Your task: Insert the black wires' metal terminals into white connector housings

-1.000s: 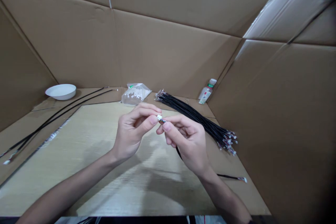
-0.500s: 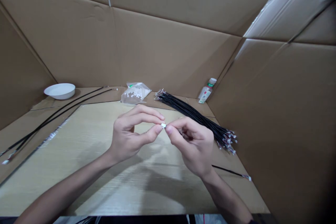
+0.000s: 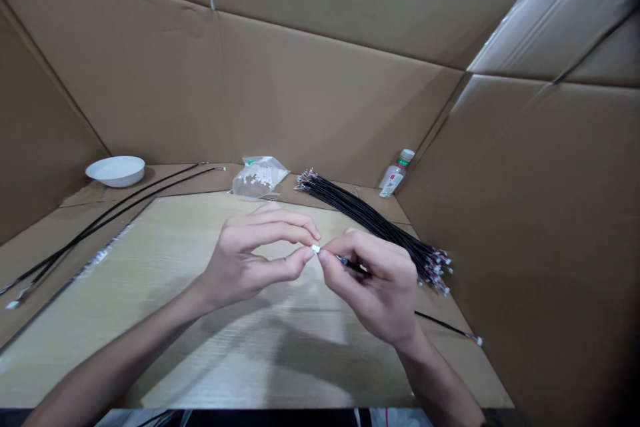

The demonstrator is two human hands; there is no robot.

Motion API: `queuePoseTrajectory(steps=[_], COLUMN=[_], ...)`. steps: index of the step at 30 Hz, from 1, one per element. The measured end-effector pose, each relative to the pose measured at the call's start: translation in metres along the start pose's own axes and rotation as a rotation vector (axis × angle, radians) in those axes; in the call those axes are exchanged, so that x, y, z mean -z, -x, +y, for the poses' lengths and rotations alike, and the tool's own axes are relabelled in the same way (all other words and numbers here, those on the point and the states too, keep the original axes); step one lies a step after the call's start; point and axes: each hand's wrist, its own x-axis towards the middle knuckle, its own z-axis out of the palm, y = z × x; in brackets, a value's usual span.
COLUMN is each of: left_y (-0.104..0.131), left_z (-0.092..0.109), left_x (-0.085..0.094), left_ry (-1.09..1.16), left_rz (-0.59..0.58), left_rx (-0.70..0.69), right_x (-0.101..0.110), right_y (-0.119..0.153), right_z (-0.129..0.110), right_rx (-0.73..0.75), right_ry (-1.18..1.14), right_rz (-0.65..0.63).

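A small white connector (image 3: 316, 249) is between my two hands, above the middle of the pale board (image 3: 200, 347). My left hand (image 3: 270, 250) pinches it between thumb and fingertips from the left. From the right, my right hand (image 3: 370, 273) has thumb and forefinger closed on the wire end of a black cable (image 3: 356, 267), right at the connector. This cable passes under my right palm, and a black length with a white plug (image 3: 479, 341) shows beyond my right wrist. Whether the wires sit inside the connector is too small to tell.
A bundle of black cables (image 3: 370, 213) lies behind my right hand. At the back are a bag of white connectors (image 3: 260, 177), a bottle (image 3: 397, 173) and a white bowl (image 3: 116, 171). Two long black cables (image 3: 100, 219) lie at left. Cardboard walls (image 3: 325, 93) surround the surface.
Both hands and the connector have shifted slightly down and to the right in view. More of the black cable now shows between the fingers of my right hand.
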Motion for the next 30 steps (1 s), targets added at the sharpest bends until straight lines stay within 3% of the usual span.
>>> queuePoseTrajectory(steps=[4,9,21,25,30], left_y=[0.006,0.007,0.004,0.005,0.008], left_z=[-0.008,-0.011,-0.002,-0.007,-0.014], left_x=[-0.010,-0.016,-0.004,-0.006,-0.010], left_ry=[0.388,0.458,0.305,0.489,0.615], left_rz=[0.015,0.051,-0.003,-0.041,-0.040], left_rx=[0.243,0.274,0.247,0.342,0.460], right_x=[0.000,0.002,0.000,-0.002,-0.004], right_y=[-0.004,-0.013,-0.011,-0.010,-0.009], right_z=[0.000,0.003,-0.001,0.005,0.010], right_rx=[-0.197,-0.432,-0.425,-0.476,-0.507], right_ry=[-0.292,-0.532,-0.547,-0.671,-0.679], right_rz=[0.013,-0.078,-0.050,-0.106,-0.078])
